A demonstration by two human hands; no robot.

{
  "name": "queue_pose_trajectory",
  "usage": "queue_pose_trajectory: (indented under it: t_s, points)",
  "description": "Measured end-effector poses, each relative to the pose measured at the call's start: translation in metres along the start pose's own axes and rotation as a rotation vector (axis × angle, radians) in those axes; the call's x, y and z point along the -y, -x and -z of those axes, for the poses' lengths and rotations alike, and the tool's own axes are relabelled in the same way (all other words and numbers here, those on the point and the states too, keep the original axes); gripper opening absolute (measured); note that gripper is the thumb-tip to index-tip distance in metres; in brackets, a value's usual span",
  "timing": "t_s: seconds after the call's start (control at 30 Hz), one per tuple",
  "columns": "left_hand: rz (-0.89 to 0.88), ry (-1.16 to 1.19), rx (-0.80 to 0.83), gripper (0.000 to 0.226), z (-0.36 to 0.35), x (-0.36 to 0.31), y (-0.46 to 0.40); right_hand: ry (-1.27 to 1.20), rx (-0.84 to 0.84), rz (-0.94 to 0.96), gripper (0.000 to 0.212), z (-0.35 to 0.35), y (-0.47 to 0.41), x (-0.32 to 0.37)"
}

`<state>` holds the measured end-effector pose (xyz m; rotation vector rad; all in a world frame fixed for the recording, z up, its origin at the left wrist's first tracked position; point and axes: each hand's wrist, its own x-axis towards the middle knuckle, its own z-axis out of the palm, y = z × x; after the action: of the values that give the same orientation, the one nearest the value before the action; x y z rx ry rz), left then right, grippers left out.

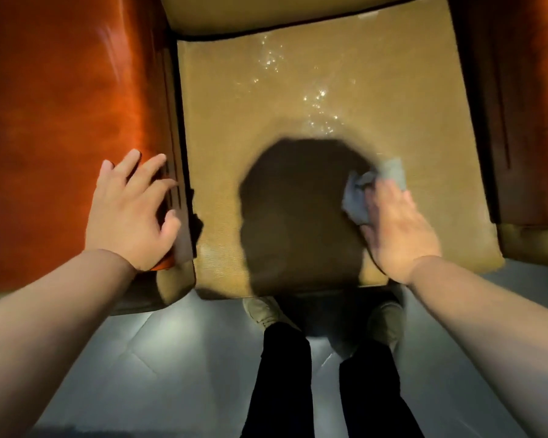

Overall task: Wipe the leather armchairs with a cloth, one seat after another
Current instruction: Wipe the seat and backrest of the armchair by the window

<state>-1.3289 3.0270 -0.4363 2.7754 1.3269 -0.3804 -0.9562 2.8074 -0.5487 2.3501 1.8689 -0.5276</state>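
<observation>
I look straight down at a leather armchair with a tan seat cushion (298,90) between two glossy reddish-brown arms. My right hand (396,229) lies flat on a crumpled grey cloth (358,197) and presses it onto the right front part of the seat; hand and cloth are blurred. My left hand (130,210) rests with spread fingers on the front of the left armrest (60,121). Wet droplets glint on the seat's far middle. A dark round shadow covers the seat's front centre.
The right armrest (519,105) borders the seat on the right. The backrest's lower edge (266,14) shows at the top. My dark-trousered legs and light shoes (263,311) stand on a grey floor (140,358) just before the seat's front edge.
</observation>
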Motion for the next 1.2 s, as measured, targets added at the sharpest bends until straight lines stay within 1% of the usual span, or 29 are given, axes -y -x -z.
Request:
queue_pose_trajectory:
  t_s: [0.07, 0.13, 0.2, 0.23, 0.27, 0.3, 0.33, 0.4, 0.43, 0.47, 0.5, 0.53, 0.57, 0.6, 0.63, 0.67, 0.73, 0.77, 0.8, 0.83, 0.87, 0.9, 0.93, 0.97, 1.0, 1.07, 1.1, 1.17, 1.2]
  points:
    - [0.029, -0.083, -0.014, 0.061, 0.000, -0.010, -0.002, -0.015, -0.015, -0.115, 0.072, 0.008, 0.012, -0.050]
    - [0.117, -0.106, -0.057, 0.060, -0.003, -0.023, 0.002, -0.040, 0.017, -0.206, 0.077, 0.011, 0.017, -0.078]
    - [0.243, -0.052, -0.113, 0.057, -0.012, -0.052, 0.005, -0.118, -0.026, -0.311, 0.083, 0.000, 0.014, -0.072]
    - [0.277, -0.012, -0.126, 0.057, -0.020, -0.074, 0.001, -0.176, -0.058, -0.386, 0.085, -0.006, 0.009, -0.057]
    - [0.270, 0.036, -0.116, 0.058, -0.031, -0.100, -0.005, -0.232, -0.093, -0.428, 0.087, -0.013, 0.005, -0.039]
    - [0.248, 0.105, -0.091, 0.060, -0.044, -0.129, -0.016, -0.257, -0.131, -0.410, 0.087, -0.018, 0.001, -0.020]
    - [0.249, 0.195, -0.055, 0.062, -0.056, -0.161, -0.029, -0.236, -0.148, -0.311, 0.087, -0.023, -0.003, -0.003]
    - [0.389, 0.336, -0.011, 0.072, -0.081, -0.216, -0.050, -0.104, -0.114, 0.008, 0.084, -0.027, -0.006, 0.014]
    - [0.472, 0.356, -0.037, 0.077, -0.094, -0.233, -0.056, -0.083, -0.097, 0.137, 0.081, -0.024, -0.006, 0.007]
    - [0.528, 0.346, -0.091, 0.081, -0.107, -0.242, -0.059, -0.068, -0.142, 0.220, 0.078, -0.026, -0.008, -0.005]
    - [0.549, 0.320, -0.140, 0.084, -0.116, -0.245, -0.060, -0.071, -0.193, 0.252, 0.074, -0.030, -0.012, -0.022]
    - [0.553, 0.297, -0.167, 0.085, -0.123, -0.246, -0.059, -0.135, -0.256, 0.189, 0.070, -0.032, -0.014, -0.042]
    - [0.551, 0.286, -0.178, 0.086, -0.127, -0.245, -0.059, -0.196, -0.298, 0.060, 0.069, -0.035, -0.017, -0.067]
    - [0.546, 0.285, -0.178, 0.085, -0.129, -0.244, -0.059, -0.223, -0.315, -0.082, 0.069, -0.035, -0.020, -0.093]
    - [0.542, 0.286, -0.184, 0.085, -0.130, -0.243, -0.058, -0.215, -0.281, -0.225, 0.071, -0.031, -0.022, -0.114]
    - [0.537, 0.280, -0.194, 0.084, -0.130, -0.243, -0.058, -0.205, -0.260, -0.332, 0.073, -0.029, -0.022, -0.122]
    - [0.514, 0.277, -0.213, 0.082, -0.131, -0.243, -0.059, -0.219, -0.342, -0.414, 0.074, -0.030, -0.019, -0.098]
    - [0.502, 0.284, -0.222, 0.081, -0.131, -0.243, -0.058, -0.265, -0.380, -0.394, 0.072, -0.033, -0.011, -0.078]
    - [0.493, 0.293, -0.236, 0.081, -0.132, -0.242, -0.057, -0.301, -0.391, -0.280, 0.070, -0.040, -0.001, -0.059]
    - [0.490, 0.300, -0.248, 0.081, -0.133, -0.242, -0.056, -0.281, -0.360, -0.112, 0.068, -0.047, 0.012, -0.046]
    - [0.488, 0.307, -0.252, 0.081, -0.134, -0.241, -0.055, -0.225, -0.316, 0.038, 0.068, -0.052, 0.027, -0.043]
    - [0.486, 0.311, -0.253, 0.081, -0.134, -0.242, -0.055, -0.172, -0.283, 0.137, 0.069, -0.055, 0.039, -0.055]
    - [0.486, 0.312, -0.256, 0.082, -0.134, -0.242, -0.056, -0.135, -0.266, 0.154, 0.069, -0.053, 0.049, -0.073]
    - [0.486, 0.308, -0.263, 0.082, -0.135, -0.242, -0.056, -0.087, -0.252, 0.096, 0.067, -0.051, 0.057, -0.092]
    - [0.488, 0.305, -0.271, 0.082, -0.135, -0.241, -0.056, -0.047, -0.267, -0.012, 0.066, -0.050, 0.065, -0.105]
    - [0.493, 0.300, -0.282, 0.081, -0.136, -0.242, -0.057, -0.085, -0.317, -0.279, 0.066, -0.053, 0.067, -0.111]
    - [0.494, 0.295, -0.282, 0.081, -0.136, -0.242, -0.057, -0.128, -0.342, -0.368, 0.065, -0.055, 0.063, -0.101]
    - [0.495, 0.284, -0.280, 0.081, -0.138, -0.242, -0.058, -0.248, -0.408, -0.469, 0.063, -0.055, 0.040, -0.070]
    - [0.500, 0.281, -0.279, 0.081, -0.138, -0.243, -0.059, -0.328, -0.377, -0.490, 0.066, -0.053, 0.028, -0.051]
